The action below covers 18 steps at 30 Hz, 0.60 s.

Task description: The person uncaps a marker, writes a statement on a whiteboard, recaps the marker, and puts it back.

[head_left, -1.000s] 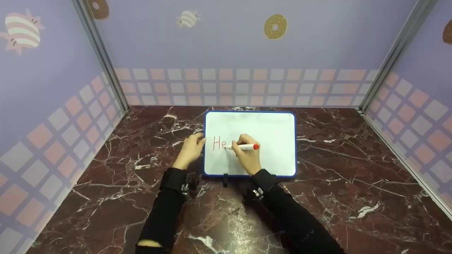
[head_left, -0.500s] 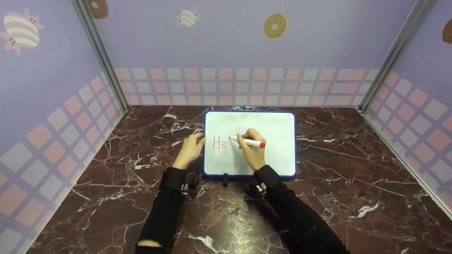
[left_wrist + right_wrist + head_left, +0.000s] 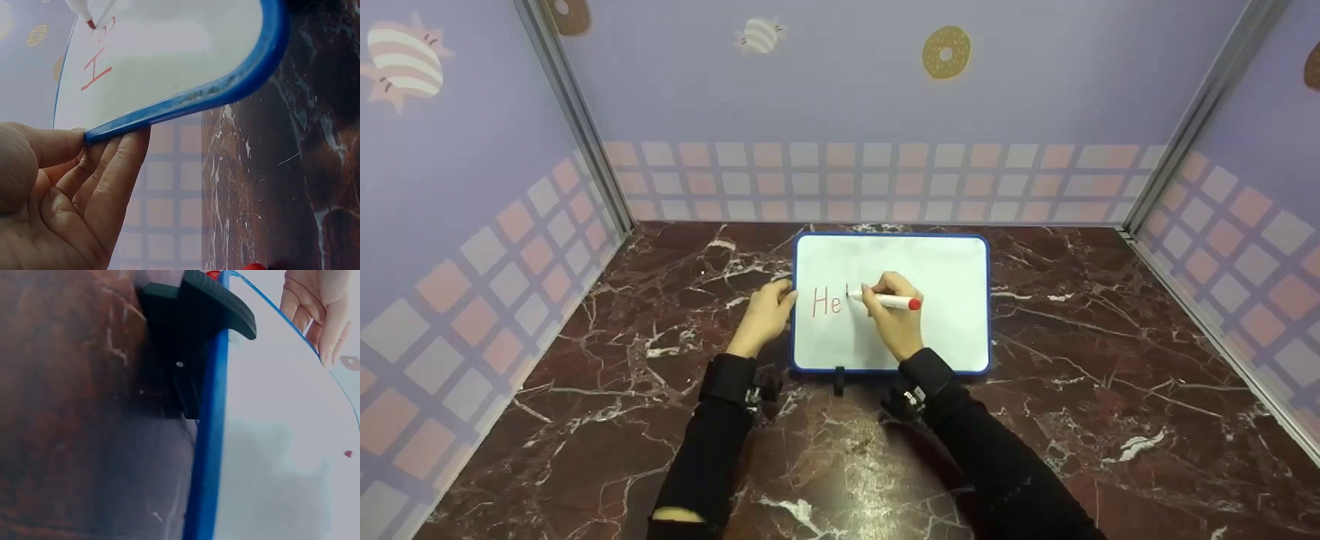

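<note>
A whiteboard (image 3: 945, 330) with a blue frame stands propped on the table, with a red "He" (image 3: 826, 303) written at its left. My left hand (image 3: 766, 311) holds the board's left edge; in the left wrist view its thumb (image 3: 59, 145) lies at the frame and its fingers reach behind. My right hand (image 3: 897, 315) grips a white marker (image 3: 894, 301) with a red end. The marker's tip is at the board right of the "e", under a short vertical stroke. The right wrist view shows only the red tip (image 3: 348, 454), with the right hand out of sight.
A black stand (image 3: 197, 332) supports the board's lower edge. A small red object (image 3: 255, 266) shows at the bottom of the left wrist view. The dark marbled table (image 3: 607, 420) is bounded by lilac panels (image 3: 840, 90) at the back and both sides.
My right hand has moved the marker from the end of the "e" up and to the right. A short vertical stroke has appeared there. My left hand has stayed at the edge.
</note>
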### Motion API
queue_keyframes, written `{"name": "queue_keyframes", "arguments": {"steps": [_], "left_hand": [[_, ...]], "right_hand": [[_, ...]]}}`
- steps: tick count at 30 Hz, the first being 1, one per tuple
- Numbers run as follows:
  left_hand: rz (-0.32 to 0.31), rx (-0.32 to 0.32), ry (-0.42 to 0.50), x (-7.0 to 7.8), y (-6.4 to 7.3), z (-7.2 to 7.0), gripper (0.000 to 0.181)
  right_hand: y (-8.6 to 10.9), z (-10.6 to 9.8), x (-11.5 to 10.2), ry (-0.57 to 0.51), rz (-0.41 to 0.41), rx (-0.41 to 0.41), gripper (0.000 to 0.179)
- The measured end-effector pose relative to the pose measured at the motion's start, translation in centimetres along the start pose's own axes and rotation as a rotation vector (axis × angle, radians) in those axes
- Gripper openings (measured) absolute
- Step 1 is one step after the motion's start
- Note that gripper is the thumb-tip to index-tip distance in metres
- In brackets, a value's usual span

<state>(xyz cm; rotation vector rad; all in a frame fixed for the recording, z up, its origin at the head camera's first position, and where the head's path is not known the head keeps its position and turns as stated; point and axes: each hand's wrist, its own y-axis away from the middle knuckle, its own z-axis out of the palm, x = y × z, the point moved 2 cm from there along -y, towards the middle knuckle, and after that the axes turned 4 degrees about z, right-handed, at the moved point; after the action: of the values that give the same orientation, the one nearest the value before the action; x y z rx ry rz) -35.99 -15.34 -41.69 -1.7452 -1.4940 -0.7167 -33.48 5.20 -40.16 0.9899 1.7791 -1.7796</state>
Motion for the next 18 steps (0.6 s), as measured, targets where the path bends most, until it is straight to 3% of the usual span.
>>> {"name": "queue_keyframes", "arguments": {"steps": [7,18], "left_hand": [[0.000,0.009,0.005,-0.1,-0.1,0.2,0.038],[-0.009,-0.008,0.021,-0.3,-0.1,0.1,0.041]], "right_hand": [[0.8,-0.4,0.1,-0.022,0.024,-0.041,0.027],[0.1,-1.5,0.1,-0.045,0.042,0.059,0.022]]}}
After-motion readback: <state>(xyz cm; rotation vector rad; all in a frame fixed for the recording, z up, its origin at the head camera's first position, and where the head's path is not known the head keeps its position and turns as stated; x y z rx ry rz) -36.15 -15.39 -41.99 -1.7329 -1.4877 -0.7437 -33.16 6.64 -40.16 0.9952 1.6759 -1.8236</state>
